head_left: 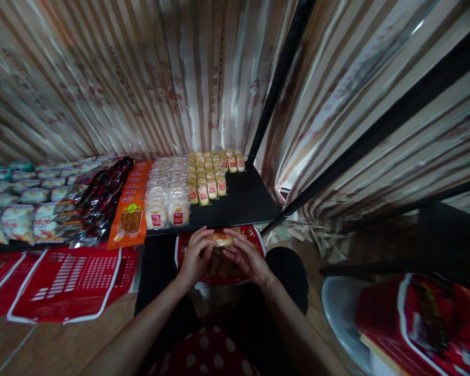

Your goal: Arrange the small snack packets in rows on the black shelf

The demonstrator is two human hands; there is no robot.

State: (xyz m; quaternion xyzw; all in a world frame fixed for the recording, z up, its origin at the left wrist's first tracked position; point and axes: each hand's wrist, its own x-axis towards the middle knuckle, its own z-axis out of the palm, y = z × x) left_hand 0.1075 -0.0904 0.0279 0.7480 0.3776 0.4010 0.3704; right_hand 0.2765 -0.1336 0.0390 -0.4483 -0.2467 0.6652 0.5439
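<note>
No lettering can be read: print on the yellow packets (211, 188) and orange bag (128, 209) is blurred.

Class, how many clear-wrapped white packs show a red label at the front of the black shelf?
2. The left pack is beside the orange packet; the right pack is nearer the yellow packs. Others behind may hide labels.

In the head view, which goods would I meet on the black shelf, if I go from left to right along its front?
Pale patterned packets, dark glossy packets, orange packet, clear-wrapped round items, small yellow packets.
</note>
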